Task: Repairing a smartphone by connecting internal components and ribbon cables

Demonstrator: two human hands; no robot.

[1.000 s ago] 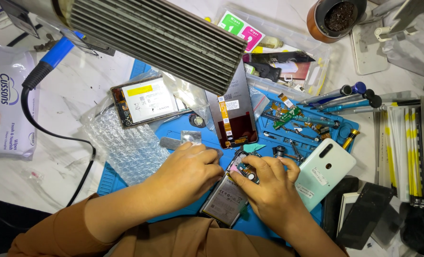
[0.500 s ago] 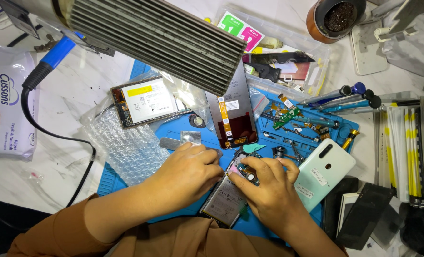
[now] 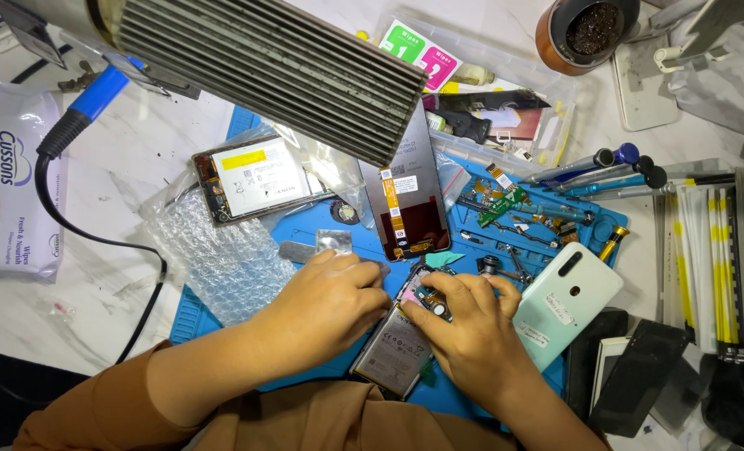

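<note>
An opened phone (image 3: 395,349) with its battery and circuit board exposed lies on the blue work mat (image 3: 195,317). My left hand (image 3: 330,299) rests curled on the phone's left edge and holds it down. My right hand (image 3: 470,330) pinches at the board near the phone's top end, fingertips on the small parts there. A dark replacement screen (image 3: 409,205) with an orange flex cable lies just above the hands. A white phone back cover (image 3: 566,302) sits to the right of my right hand.
Another opened phone (image 3: 255,177) in a plastic bag lies on bubble wrap (image 3: 217,255). A ribbed grey lamp head (image 3: 263,67) overhangs the top. Screwdrivers (image 3: 593,171), a soldering handle (image 3: 79,121) with black cable, a wipes pack (image 3: 12,192) and dark phone parts (image 3: 631,367) surround the mat.
</note>
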